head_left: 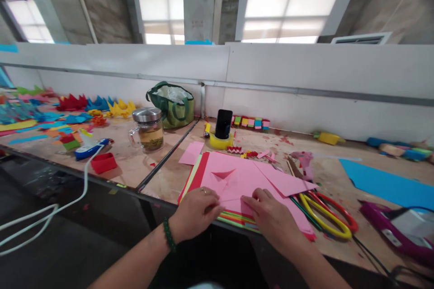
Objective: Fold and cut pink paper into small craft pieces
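A folded piece of pink paper (224, 184) with a raised flap lies on a large pink sheet (249, 169) at the table's front edge. My left hand (196, 212), fingers curled, holds its lower left corner between thumb and fingers. At its lower right, my right hand (273, 216) has its fingertips pressed together on the paper's edge. Beneath lies a stack of coloured paper, with a red sheet (200, 176) showing at the left. A loose pink piece (286, 180) overlaps the stack's right side.
Scissors with a yellow handle (325, 219) lie right of the stack, near a pink glue gun (305, 162). Behind stands a phone (224, 124) in a yellow tape roll (221, 141). A glass tea mug (149, 131) and green bag (178, 108) are left. A purple power strip (389, 230) sits right.
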`<control>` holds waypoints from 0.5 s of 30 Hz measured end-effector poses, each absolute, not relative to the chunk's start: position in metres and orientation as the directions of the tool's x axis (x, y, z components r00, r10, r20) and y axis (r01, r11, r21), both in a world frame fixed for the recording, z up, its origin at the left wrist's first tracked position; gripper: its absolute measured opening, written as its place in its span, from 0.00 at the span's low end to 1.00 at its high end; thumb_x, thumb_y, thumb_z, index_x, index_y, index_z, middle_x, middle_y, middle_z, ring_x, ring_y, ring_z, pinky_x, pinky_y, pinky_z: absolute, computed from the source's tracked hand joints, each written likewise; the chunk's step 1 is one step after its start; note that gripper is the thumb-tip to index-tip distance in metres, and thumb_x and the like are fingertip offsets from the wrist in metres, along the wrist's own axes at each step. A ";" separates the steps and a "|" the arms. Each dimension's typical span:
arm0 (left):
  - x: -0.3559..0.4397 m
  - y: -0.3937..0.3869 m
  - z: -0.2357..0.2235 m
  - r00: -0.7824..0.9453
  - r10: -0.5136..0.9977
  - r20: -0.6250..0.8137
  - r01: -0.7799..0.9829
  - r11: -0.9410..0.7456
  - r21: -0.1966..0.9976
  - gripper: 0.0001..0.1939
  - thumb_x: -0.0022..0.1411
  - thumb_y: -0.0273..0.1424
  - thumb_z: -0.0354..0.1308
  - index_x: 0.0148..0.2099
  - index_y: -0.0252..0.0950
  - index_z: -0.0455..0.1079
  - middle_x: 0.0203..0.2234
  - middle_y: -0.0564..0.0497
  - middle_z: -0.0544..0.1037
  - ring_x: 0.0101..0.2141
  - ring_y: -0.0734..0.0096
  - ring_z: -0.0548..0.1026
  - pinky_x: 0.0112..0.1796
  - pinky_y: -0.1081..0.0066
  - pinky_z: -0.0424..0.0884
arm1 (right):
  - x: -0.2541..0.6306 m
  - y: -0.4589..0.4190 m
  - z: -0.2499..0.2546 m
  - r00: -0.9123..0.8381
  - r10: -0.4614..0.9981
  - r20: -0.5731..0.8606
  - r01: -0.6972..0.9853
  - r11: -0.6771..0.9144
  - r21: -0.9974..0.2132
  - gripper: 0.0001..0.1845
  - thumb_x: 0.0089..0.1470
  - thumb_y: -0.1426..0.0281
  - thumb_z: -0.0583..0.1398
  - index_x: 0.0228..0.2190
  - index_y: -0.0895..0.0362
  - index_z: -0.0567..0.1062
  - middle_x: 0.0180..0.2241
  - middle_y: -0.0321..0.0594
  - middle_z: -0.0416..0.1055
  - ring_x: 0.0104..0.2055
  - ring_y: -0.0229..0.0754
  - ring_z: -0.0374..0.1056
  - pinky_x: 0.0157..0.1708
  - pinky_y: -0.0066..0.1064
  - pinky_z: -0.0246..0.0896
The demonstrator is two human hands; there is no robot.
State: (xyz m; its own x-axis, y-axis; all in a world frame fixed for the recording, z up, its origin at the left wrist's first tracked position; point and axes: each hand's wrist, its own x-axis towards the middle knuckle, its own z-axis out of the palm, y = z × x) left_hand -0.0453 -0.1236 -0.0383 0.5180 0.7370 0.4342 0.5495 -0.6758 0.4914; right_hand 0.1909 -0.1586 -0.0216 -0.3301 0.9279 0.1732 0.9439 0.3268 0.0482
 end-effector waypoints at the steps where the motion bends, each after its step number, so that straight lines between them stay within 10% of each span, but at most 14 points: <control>1: -0.045 -0.117 -0.030 0.482 0.785 0.390 0.588 -0.619 0.520 0.15 0.65 0.38 0.51 0.33 0.36 0.73 0.30 0.48 0.78 0.33 0.68 0.74 0.36 0.70 0.69 | 0.192 -0.157 -0.021 -0.330 0.929 0.167 0.943 0.332 0.021 0.18 0.56 0.78 0.54 0.43 0.50 0.76 0.38 0.42 0.70 0.41 0.44 0.65 0.35 0.28 0.59; 6: -0.033 -0.056 0.003 0.361 0.889 0.282 0.711 -0.458 0.534 0.22 0.64 0.44 0.51 0.50 0.33 0.68 0.46 0.41 0.73 0.48 0.56 0.69 0.46 0.63 0.63 | 0.188 -0.152 -0.018 -0.317 0.938 0.137 0.943 0.328 -0.063 0.15 0.58 0.76 0.52 0.38 0.52 0.78 0.35 0.42 0.69 0.39 0.41 0.65 0.35 0.27 0.57; 11: -0.013 -0.008 -0.011 0.494 0.865 0.084 0.670 -0.441 0.598 0.18 0.40 0.39 0.71 0.31 0.33 0.72 0.32 0.45 0.74 0.34 0.60 0.71 0.34 0.69 0.65 | 0.189 -0.148 -0.008 -0.319 0.947 0.043 0.942 0.322 -0.099 0.16 0.54 0.78 0.52 0.34 0.53 0.79 0.34 0.42 0.71 0.38 0.41 0.68 0.35 0.28 0.58; 15: -0.005 -0.001 -0.020 0.593 0.805 -0.016 0.567 -0.404 0.718 0.15 0.40 0.35 0.70 0.22 0.35 0.66 0.19 0.55 0.68 0.23 0.72 0.66 0.26 0.73 0.60 | 0.203 -0.122 0.013 -0.346 0.932 0.106 0.882 0.362 -0.301 0.14 0.57 0.69 0.54 0.41 0.52 0.78 0.39 0.43 0.74 0.39 0.44 0.71 0.39 0.33 0.61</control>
